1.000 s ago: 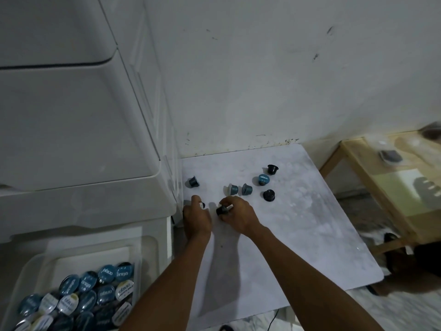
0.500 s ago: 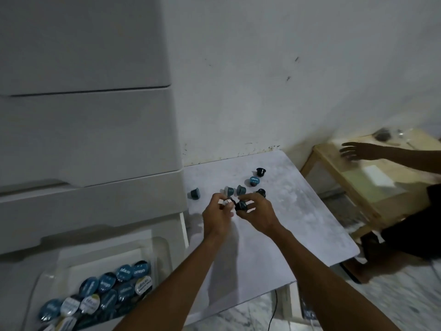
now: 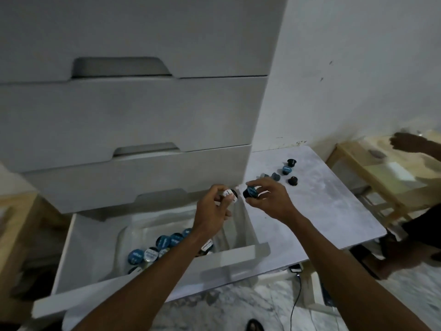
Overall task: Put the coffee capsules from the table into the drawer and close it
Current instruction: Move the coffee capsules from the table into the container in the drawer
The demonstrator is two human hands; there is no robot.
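The left hand (image 3: 212,213) was held above the back right corner of the open drawer (image 3: 167,271), its fingers (image 3: 216,190) pinched round a white-topped capsule (image 3: 230,195). The right hand (image 3: 272,201) hung just right of the drawer's right wall, its fingers (image 3: 265,185) clamped on a blue capsule (image 3: 250,192). Neither capsule was over the heap of capsules (image 3: 164,242), which lay in a clear liner (image 3: 133,232) near the drawer's front. The step in hand was judged to be the drop. It would be done best if both hands were brought low over the heap before the fingers were parted, so that nothing bounced off the liner's crumpled wall or over the drawer's rim. The right hand had the farther way to go and would have to be carried across the drawer's right wall. The closed drawers (image 3: 133,115) overhung the drawer's back, so a release there could be fouled. About five loose capsules (image 3: 287,170) lay on the worktop (image 3: 322,206) to the right of the drawer and beyond it, one half hidden behind the right hand. The drawer was therefore not yet ready to be shut. Far right of the drawer, well apart, another person's hand (image 3: 405,143) rested on a wooden table (image 3: 381,173). A cable (image 3: 298,295) hung below the worktop, clear of the drawer's travel.
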